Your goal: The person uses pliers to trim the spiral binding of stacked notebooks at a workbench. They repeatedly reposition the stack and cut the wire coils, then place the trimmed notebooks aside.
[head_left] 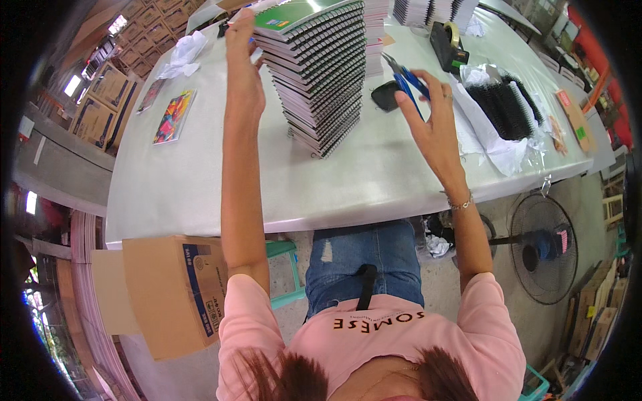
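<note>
A tall stack of spiral notebooks (321,83) with black wire bindings stands on the white table, a green cover on top. My left hand (245,63) grips the stack's upper left side, its fingers up at the edge of the top notebook and partly hidden. To the right of the stack, my right hand (435,117) holds a pair of pliers (405,79) with blue handles, thumb on one side and fingers on the other. The handles are spread and the jaws point away toward the stack. Beside the pliers lies a small black object (384,97).
Black wire coils (501,110) lie on crumpled white paper at the right, near a tape dispenser (447,48). More notebooks (435,12) stand behind. A colourful booklet (175,117) lies on the left. Below the table are a cardboard box (164,294) and a fan (543,247).
</note>
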Action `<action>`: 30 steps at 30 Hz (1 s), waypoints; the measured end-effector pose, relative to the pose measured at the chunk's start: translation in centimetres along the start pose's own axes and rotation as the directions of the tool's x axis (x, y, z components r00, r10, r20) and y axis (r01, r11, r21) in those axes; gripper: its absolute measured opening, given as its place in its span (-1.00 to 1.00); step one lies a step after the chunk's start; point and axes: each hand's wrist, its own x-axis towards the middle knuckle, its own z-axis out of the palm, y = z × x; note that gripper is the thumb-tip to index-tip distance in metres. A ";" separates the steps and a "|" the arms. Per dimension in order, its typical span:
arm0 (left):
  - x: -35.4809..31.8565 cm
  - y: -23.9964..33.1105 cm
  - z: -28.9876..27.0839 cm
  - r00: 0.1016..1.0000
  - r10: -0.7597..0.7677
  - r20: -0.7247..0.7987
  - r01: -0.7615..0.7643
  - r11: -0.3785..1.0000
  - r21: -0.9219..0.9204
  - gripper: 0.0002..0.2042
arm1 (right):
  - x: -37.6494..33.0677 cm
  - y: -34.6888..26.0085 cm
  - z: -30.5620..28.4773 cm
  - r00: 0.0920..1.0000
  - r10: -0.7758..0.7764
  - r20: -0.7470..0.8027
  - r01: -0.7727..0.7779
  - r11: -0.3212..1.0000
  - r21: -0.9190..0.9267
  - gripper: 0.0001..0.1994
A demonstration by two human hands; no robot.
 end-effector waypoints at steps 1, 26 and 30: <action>0.5 -0.1 -0.1 1.000 -0.018 0.015 0.018 1.000 0.015 -0.35 | 0.5 -2.0 0.2 0.997 -0.079 -0.020 0.080 0.996 0.038 -0.51; -0.1 0.2 2.9 0.999 -0.024 -0.029 0.022 0.998 -0.059 -0.49 | 2.9 -7.7 3.3 0.732 0.025 0.681 -0.620 0.439 0.650 -0.59; -0.4 0.6 3.3 0.999 -0.034 -0.015 0.033 0.998 -0.061 -0.50 | 1.0 -7.8 4.8 0.991 -0.082 0.108 0.042 0.945 0.325 -0.59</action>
